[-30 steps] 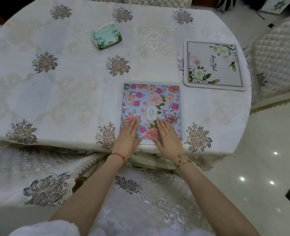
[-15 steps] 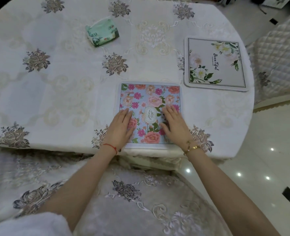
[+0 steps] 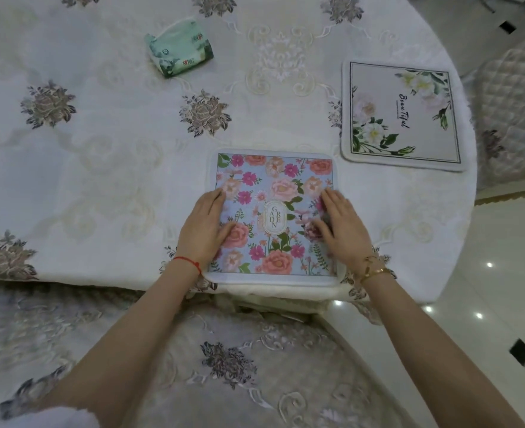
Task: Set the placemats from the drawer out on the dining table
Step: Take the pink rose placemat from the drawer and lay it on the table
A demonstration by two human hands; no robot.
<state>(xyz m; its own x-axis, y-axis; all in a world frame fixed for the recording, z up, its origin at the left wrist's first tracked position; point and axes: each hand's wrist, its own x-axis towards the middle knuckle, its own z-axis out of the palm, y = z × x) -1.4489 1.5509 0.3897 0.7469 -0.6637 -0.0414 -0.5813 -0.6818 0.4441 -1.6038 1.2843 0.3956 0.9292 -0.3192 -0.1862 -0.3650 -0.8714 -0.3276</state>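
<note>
From the head view, your left hand [image 3: 204, 228] lies flat with fingers straight on the left side of the blue floral placemat [image 3: 274, 216], and your right hand [image 3: 341, 227] lies flat the same way on its right side; neither hand curls round anything. That placemat sits flat at the near edge of the worktop [image 3: 100, 180], its near border right at the rim where the embroidered tablecloth drops away. At about 2 o'clock from it, apart from it, lies the white placemat with green leaves [image 3: 404, 114], flat and a little turned, close to the worktop's right rim. At about 11 o'clock, well apart, a green tissue pack [image 3: 179, 52] rests on the cloth. A quilted chair [image 3: 514, 115] stands beside the worktop at 3 o'clock. A red string circles your left wrist and a gold bracelet your right.
</note>
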